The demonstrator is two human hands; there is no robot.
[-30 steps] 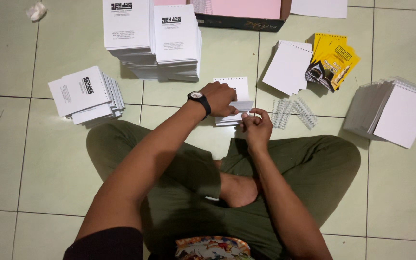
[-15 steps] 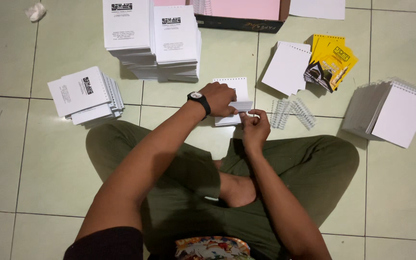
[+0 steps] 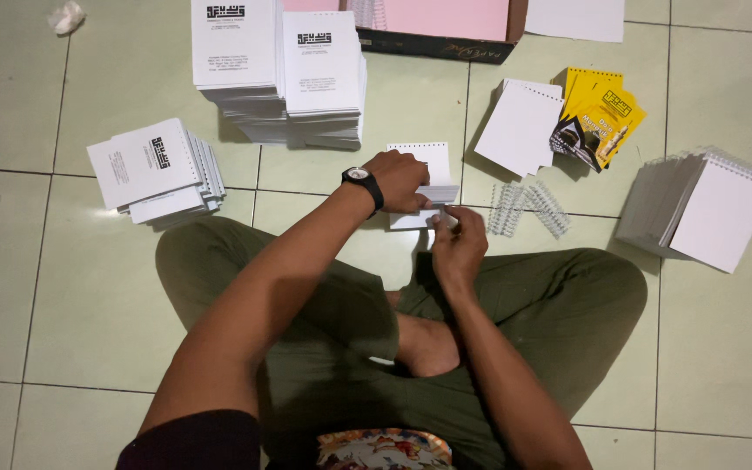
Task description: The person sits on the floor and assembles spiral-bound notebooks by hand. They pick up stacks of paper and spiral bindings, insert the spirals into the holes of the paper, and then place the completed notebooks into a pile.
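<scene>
I sit cross-legged on a tiled floor. My left hand [image 3: 400, 180], with a black wristwatch, presses down on a small stack of white punched sheets [image 3: 428, 165] lying on the floor in front of my knees. My right hand [image 3: 456, 239] pinches the stack's near edge between fingers and thumb. Just to the right of that hand lie white wire binding coils [image 3: 528, 209]. What is under my left palm is hidden.
Tall stacks of printed white sheets [image 3: 280, 74] stand at the back; a smaller fanned stack [image 3: 154, 170] lies left. White covers [image 3: 522, 126], yellow printed covers [image 3: 598, 117] and bound notepads [image 3: 698, 209] lie right. An open cardboard box [image 3: 446, 24] with pink sheets sits behind.
Both hands stay on the small sheet stack; the right fingers have shifted slightly along its near edge. Nothing else has moved.
</scene>
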